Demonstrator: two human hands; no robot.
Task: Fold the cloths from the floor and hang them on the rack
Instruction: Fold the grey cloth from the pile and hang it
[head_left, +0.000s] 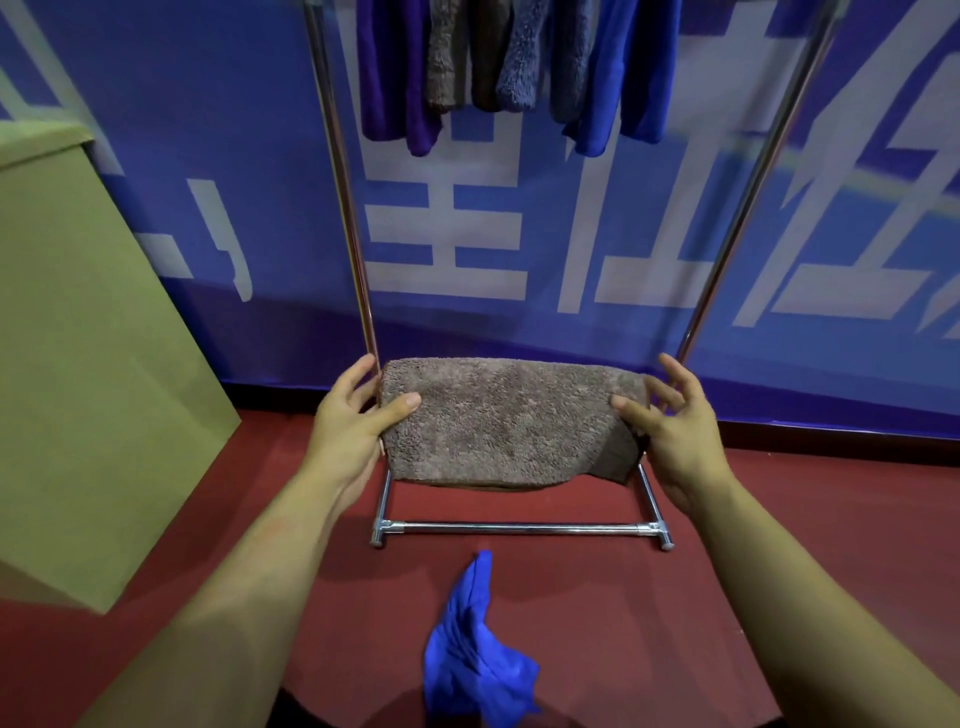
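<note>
A brown fluffy cloth (509, 421), folded into a flat rectangle, is held up in front of me above the floor. My left hand (348, 421) grips its left edge with the thumb on top. My right hand (670, 421) holds its right edge, fingers partly spread behind it. A crumpled blue cloth (475, 654) lies on the red floor near my feet. The metal rack (519, 529) stands ahead, its two uprights rising left and right. Several blue, brown and grey cloths (509, 62) hang from its top, which is out of frame.
A large cardboard box (88, 364) stands at the left, close to the rack's left upright. A blue banner wall (519, 234) with white characters runs behind the rack. Red floor (727, 597) stretches around the rack's base.
</note>
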